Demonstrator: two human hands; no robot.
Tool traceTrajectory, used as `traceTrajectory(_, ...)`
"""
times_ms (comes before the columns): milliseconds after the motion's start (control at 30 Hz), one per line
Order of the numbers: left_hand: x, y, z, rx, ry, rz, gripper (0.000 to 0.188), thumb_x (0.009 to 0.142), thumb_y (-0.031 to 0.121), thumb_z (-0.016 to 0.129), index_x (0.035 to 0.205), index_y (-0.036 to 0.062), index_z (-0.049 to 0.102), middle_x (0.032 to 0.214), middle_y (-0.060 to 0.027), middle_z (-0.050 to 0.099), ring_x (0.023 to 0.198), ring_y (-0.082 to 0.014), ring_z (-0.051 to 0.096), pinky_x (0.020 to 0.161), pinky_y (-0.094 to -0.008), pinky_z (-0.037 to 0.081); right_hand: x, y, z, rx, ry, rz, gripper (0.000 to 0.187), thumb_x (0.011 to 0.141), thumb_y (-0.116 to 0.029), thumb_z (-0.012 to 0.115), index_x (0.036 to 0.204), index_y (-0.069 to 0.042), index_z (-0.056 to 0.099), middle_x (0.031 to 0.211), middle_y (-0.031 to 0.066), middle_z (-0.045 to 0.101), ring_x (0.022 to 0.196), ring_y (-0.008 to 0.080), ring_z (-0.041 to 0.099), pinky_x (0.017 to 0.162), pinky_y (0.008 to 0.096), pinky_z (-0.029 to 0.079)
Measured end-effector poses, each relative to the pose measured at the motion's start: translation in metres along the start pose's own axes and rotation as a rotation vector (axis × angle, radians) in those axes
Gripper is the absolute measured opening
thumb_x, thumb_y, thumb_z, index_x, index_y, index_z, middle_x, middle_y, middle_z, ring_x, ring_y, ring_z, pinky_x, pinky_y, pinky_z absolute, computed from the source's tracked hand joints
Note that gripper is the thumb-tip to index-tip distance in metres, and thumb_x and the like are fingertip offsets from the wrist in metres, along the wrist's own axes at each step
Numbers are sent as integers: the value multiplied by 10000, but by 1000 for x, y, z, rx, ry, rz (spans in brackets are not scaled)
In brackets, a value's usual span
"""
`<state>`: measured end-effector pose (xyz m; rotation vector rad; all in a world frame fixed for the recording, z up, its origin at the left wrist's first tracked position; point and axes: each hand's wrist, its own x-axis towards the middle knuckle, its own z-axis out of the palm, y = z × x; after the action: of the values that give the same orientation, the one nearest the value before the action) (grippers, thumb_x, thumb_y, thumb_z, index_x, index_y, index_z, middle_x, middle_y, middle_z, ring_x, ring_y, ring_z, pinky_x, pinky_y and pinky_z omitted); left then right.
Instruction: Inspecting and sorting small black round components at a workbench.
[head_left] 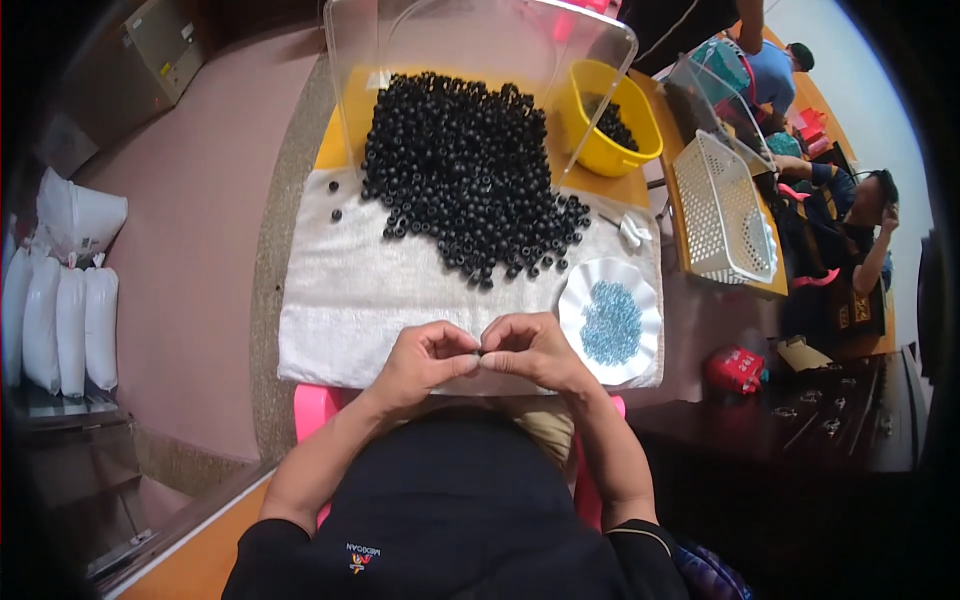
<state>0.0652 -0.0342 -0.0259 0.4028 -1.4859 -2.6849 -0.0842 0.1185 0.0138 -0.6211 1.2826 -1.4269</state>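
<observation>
Pinching a dark piece [480, 352] with left grip [428, 357] and right grip [532, 351]. Facing black beads [462, 165] beyond both, and blue bits [611, 322] on a plate [649, 318] rightward.

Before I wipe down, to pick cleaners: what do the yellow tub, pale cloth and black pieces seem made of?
Yellow tub: probably plastic, slightly glossy, with smooth rim. Pale cloth: likely woven fabric, matte and creased. Black pieces: perhaps plastic or rubber; dull sheen leaves it open.
</observation>
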Motion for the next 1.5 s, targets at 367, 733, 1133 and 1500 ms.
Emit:
traceTrajectory(367,1,0,3,-13,33,-33,166,856,-30,693,1016,-30,649,932,-104,698,841,-162,688,778,-278,568,-4,3,-2,-135,33,-37,85,833,23,725,907,27,683,958,68,660,870,116,623,763,237,495)
traceTrajectory(733,2,0,9,9,86,-44,144,859,-31,692,999,-32,658,930,-110,699,836,-165,692,783,-283,577,-9,8,-4,-353,95,-194,112,863,24,686,972,50,688,969,96,668,879,139,633,756,243,499)
traceTrajectory(1133,4,-3,10,33,131,-27,139,867,-5,691,999,-35,660,909,-99,698,821,-150,686,777,-266,565,-10,23,6,-551,253,-374,89,844,34,692,930,25,674,906,101,664,830,144,644,732,245,507)
traceTrajectory(1500,6,-13,14,-29,170,25,118,880,-11,677,994,-31,653,899,-98,699,803,-140,682,765,-266,574,-12,32,15,-767,394,-683,274,784,107,659,1037,3,646,980,163,649,839,242,664,723,296,527)
